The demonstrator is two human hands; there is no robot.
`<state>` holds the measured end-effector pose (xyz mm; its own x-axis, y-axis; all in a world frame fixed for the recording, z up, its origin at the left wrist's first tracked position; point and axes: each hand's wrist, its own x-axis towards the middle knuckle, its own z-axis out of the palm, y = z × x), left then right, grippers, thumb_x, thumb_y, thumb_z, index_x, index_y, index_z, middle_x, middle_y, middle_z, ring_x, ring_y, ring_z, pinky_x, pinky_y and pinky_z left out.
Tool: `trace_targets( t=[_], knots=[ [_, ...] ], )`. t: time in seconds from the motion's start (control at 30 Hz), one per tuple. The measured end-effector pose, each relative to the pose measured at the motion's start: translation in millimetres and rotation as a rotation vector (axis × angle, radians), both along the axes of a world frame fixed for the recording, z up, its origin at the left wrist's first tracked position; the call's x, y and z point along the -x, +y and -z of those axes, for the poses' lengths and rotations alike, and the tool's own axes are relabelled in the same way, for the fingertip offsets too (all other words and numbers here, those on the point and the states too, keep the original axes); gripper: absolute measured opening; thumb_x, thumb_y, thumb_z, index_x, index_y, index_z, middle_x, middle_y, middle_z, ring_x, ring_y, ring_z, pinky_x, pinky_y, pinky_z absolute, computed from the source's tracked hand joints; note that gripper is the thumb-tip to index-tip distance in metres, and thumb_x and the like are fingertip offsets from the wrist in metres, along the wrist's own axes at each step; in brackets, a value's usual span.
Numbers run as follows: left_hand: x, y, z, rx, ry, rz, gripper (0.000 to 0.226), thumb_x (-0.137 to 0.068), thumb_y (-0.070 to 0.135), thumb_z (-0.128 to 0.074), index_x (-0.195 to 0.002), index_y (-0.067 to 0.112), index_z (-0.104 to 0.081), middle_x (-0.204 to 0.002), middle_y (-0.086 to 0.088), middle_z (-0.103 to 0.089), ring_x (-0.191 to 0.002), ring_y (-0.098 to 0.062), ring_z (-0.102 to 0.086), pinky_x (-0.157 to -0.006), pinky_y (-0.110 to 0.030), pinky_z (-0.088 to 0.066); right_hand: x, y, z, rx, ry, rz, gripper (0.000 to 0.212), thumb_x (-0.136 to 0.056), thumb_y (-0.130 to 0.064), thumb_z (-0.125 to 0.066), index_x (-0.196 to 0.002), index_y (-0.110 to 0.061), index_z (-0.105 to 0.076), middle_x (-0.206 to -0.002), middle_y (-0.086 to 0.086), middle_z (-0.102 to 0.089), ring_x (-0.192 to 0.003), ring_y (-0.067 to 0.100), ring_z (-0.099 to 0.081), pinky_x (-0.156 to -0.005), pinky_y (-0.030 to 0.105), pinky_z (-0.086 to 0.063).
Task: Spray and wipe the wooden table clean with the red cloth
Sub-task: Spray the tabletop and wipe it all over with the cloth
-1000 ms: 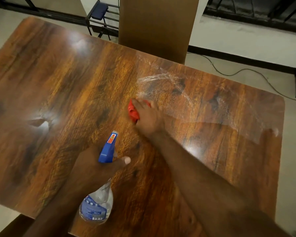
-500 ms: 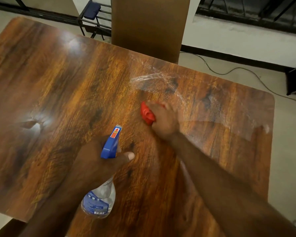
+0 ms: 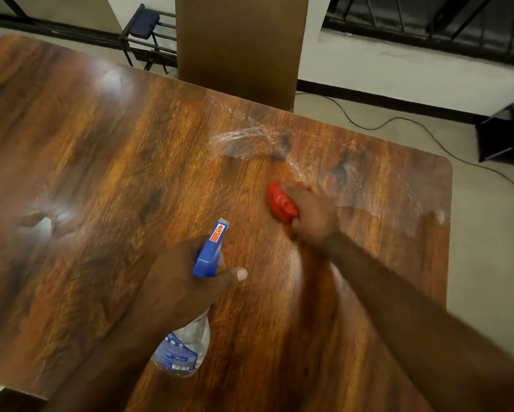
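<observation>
Wooden tabletop looks about the same as a second ago, but the red cloth has slid off to your right. It was sitting below and left of the wet streak, and now it's below and right of it, past the middle of the tabletop toward the far right corner. Your right hand is curled round the bunched-up cloth, pushing it down on the wood, with red poking out on the left side of your fingers. That forearm is pretty blurred. Your left hand hasn't really budged. It still grips the neck of the spray bottle with the thumb sticking out to the right. The blue trigger head points away from you and the clear body with the blue label hangs toward the near edge. Can't tell if the bottle touches the wood. There's also a hazy wet patch over by the right edge.
</observation>
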<state>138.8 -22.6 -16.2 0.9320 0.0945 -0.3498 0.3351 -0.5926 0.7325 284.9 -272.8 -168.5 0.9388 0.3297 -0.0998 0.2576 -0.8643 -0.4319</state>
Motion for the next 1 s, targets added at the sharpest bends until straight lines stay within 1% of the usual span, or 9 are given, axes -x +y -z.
trace_targets(
  t=[0.13,0.23,0.33,0.43,0.6,0.7,0.77,0.9,1.0],
  knots=[
    [0,-7,0,-0.034,0.004,0.062,0.044,-0.069,0.066,-0.069,-0.069,0.023,-0.059,-0.055,0.002,-0.062,-0.053,-0.01,-0.061,-0.055,-0.018,-0.047,-56,-20,-6,0.032,0.018,0.159,0.088,-0.08,-0.02,-0.074,-0.157,-0.036,-0.035,-0.143,0.008,-0.055,-0.128,0.031,-0.049,-0.109,0.052,-0.041],
    [1,-16,-2,-0.018,-0.012,0.054,0.041,-0.07,0.06,-0.074,-0.07,0.022,-0.06,-0.057,0.0,-0.063,-0.055,-0.011,-0.062,-0.054,-0.014,-0.046,-1,-7,-5,-0.021,0.053,0.19,0.09,-0.076,-0.025,-0.077,-0.155,-0.04,-0.037,-0.147,0.005,-0.052,-0.127,0.03,-0.05,-0.104,0.052,-0.046],
    [-1,-28,-1,-0.028,0.008,0.06,0.044,-0.069,0.063,-0.073,-0.071,0.021,-0.06,-0.058,-0.001,-0.063,-0.055,-0.011,-0.061,-0.056,-0.018,-0.049,72,-5,-4,-0.061,0.006,-0.047,0.083,-0.072,-0.024,-0.071,-0.152,-0.027,-0.047,-0.149,0.002,-0.055,-0.124,0.031,-0.051,-0.096,0.052,-0.046],
    [-4,-41,1,0.039,0.053,0.076,0.047,-0.069,0.062,-0.074,-0.07,0.018,-0.058,-0.058,-0.004,-0.062,-0.053,-0.014,-0.059,-0.06,-0.032,-0.054,78,-25,-5,-0.013,-0.002,-0.251,0.09,-0.066,-0.029,-0.064,-0.154,-0.031,-0.042,-0.154,-0.008,-0.051,-0.127,0.025,-0.046,-0.094,0.048,-0.042],
    [-1,-63,-9,0.011,-0.02,0.06,0.037,-0.069,0.049,-0.08,-0.074,0.017,-0.062,-0.06,-0.004,-0.061,-0.066,-0.013,-0.06,-0.056,-0.014,-0.046,-22,-70,-11,-0.014,-0.01,0.134,0.084,-0.079,-0.019,-0.072,-0.156,-0.035,-0.04,-0.14,0.007,-0.059,-0.118,0.028,-0.054,-0.096,0.046,-0.051],
    [1,-71,-16,-0.013,-0.024,0.096,0.036,-0.071,0.051,-0.079,-0.074,0.019,-0.062,-0.061,-0.002,-0.062,-0.064,-0.014,-0.061,-0.056,-0.012,-0.046,-47,-86,-9,0.021,0.036,0.161,0.092,-0.069,-0.019,-0.061,-0.156,-0.037,-0.035,-0.146,0.006,-0.056,-0.13,0.029,-0.045,-0.104,0.053,-0.046],
    [1,-77,-18,-0.026,-0.015,0.091,0.036,-0.071,0.051,-0.079,-0.076,0.019,-0.063,-0.063,-0.001,-0.064,-0.062,-0.014,-0.061,-0.054,-0.012,-0.044,-18,-81,-7,-0.015,0.065,0.173,0.091,-0.069,-0.015,-0.065,-0.154,-0.036,-0.039,-0.145,0.006,-0.055,-0.131,0.029,-0.044,-0.104,0.055,-0.045],
    [2,-94,-13,0.029,-0.026,0.04,0.039,-0.068,0.049,-0.082,-0.075,0.015,-0.064,-0.065,-0.006,-0.065,-0.065,-0.018,-0.062,-0.058,-0.025,-0.049,74,-85,-3,-0.029,0.065,-0.025,0.089,-0.07,-0.019,-0.072,-0.153,-0.031,-0.044,-0.145,-0.005,-0.057,-0.126,0.023,-0.047,-0.101,0.052,-0.044],
    [3,-109,-5,0.057,-0.038,0.058,0.042,-0.067,0.049,-0.084,-0.073,0.014,-0.062,-0.063,-0.007,-0.062,-0.059,-0.02,-0.059,-0.06,-0.035,-0.051,85,-114,-1,0.001,0.066,-0.201,0.09,-0.068,-0.027,-0.067,-0.154,-0.034,-0.042,-0.152,-0.012,-0.052,-0.13,0.024,-0.048,-0.101,0.05,-0.043]
  ],
)
